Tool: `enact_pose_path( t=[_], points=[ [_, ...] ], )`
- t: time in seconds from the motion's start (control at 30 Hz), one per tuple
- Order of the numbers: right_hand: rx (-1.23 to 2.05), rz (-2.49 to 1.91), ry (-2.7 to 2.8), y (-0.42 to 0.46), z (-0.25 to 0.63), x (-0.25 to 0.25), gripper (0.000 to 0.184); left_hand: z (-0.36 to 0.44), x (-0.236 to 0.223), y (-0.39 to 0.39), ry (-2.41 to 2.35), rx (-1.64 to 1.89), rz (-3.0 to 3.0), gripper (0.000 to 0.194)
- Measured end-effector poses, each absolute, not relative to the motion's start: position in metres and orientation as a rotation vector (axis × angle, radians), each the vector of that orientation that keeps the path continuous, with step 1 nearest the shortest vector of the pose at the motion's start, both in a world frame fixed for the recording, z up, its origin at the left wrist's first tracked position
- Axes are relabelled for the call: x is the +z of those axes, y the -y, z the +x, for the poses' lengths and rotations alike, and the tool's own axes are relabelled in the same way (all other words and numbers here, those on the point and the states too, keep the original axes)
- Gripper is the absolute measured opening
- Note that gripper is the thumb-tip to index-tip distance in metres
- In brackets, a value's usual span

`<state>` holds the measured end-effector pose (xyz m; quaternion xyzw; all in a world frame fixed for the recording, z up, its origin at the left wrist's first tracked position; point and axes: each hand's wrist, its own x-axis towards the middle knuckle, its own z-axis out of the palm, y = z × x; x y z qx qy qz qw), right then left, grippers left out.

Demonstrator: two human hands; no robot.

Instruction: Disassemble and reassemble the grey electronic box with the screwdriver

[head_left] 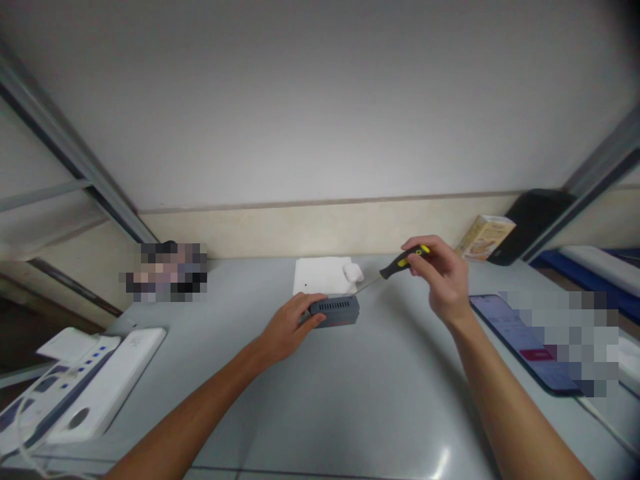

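A small dark grey box with a row of vent slots (340,312) is gripped at its left end by my left hand (290,327), thumb on the near side and fingers on the far side. My right hand (443,277) holds a screwdriver with a black and yellow handle (397,263). The thin metal shaft slants down to the left, and its tip is at the box's upper right corner; whether it touches cannot be made out. Just behind the box lies a white sheet (320,275) with a small white object (353,272) at its right side.
At the left lie a white power strip (65,380) with cables and a long white case (115,387). A phone (525,343) with a lit screen and a cable lies at the right. A yellow carton (485,237) and a black object (535,223) lean by the back wall.
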<state>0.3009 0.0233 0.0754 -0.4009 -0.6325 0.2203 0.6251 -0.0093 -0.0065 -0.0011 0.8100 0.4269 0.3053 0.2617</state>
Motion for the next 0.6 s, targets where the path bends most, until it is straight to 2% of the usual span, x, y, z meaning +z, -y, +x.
enact_pose_path(
  t=[0.27, 0.5, 0.6],
  points=[
    [0.503, -0.943, 1.5, -0.02, 0.298, 0.079, 0.016, -0.01, -0.001, 0.006, -1.135, 0.827, 2.203, 0.04],
    [0.687, -0.865, 1.557, -0.013, 0.286, 0.09, 0.04, -0.01, -0.005, 0.004, -1.103, 0.864, 2.215, 0.04],
    [0.737, -0.825, 1.619, -0.01, 0.278, 0.097, 0.039, -0.008, -0.003, 0.005, -1.106, 0.866, 2.214, 0.04]
  ],
)
